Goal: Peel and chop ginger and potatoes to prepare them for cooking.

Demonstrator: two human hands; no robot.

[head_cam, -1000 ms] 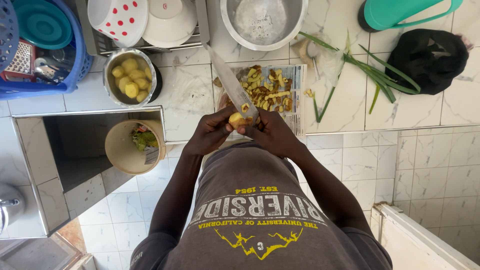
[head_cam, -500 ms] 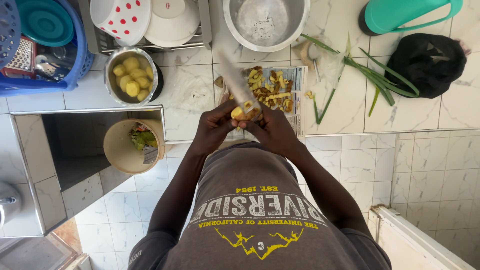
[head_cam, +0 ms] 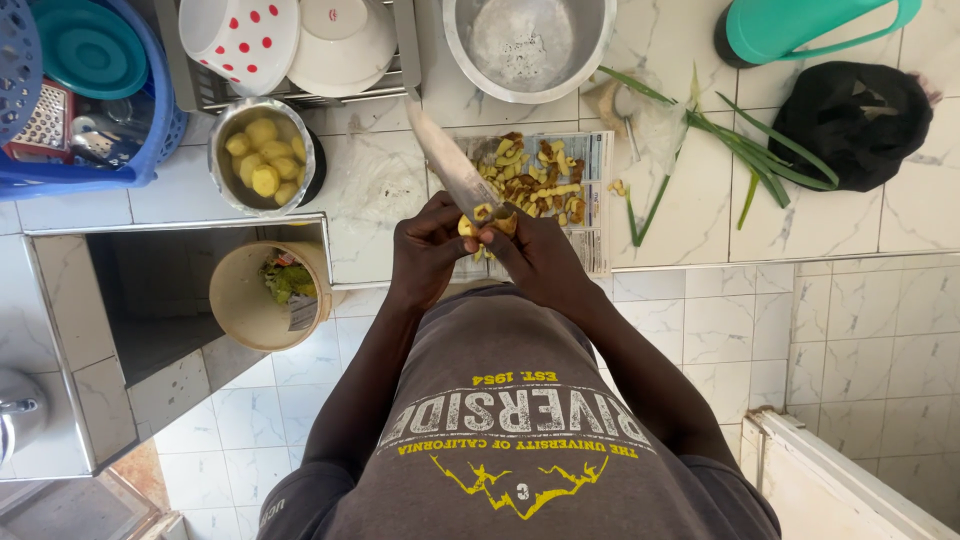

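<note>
My left hand (head_cam: 428, 250) and my right hand (head_cam: 545, 262) meet over the counter edge, close to my chest. Between the fingers is a small yellow, partly peeled potato (head_cam: 481, 214), held by the left hand. The right hand grips a knife whose long blade (head_cam: 447, 160) points up and to the left, with its edge against the potato. Just beyond the hands lies a newspaper sheet (head_cam: 592, 215) covered with brown and yellow peelings (head_cam: 530, 180). A steel pot (head_cam: 222, 170) of peeled yellow potatoes stands to the left.
A steel bowl (head_cam: 530, 45), green onion stalks (head_cam: 725, 140), a black bag (head_cam: 850, 120) and a teal jug (head_cam: 800, 25) lie at the back right. A dish rack (head_cam: 405, 60) with bowls and a blue basket (head_cam: 150, 140) sit back left. A beige waste bucket (head_cam: 245, 310) stands below the counter.
The knife blade has worked back and forth against the potato, and the hands have turned it slightly. Everything else stays put.
</note>
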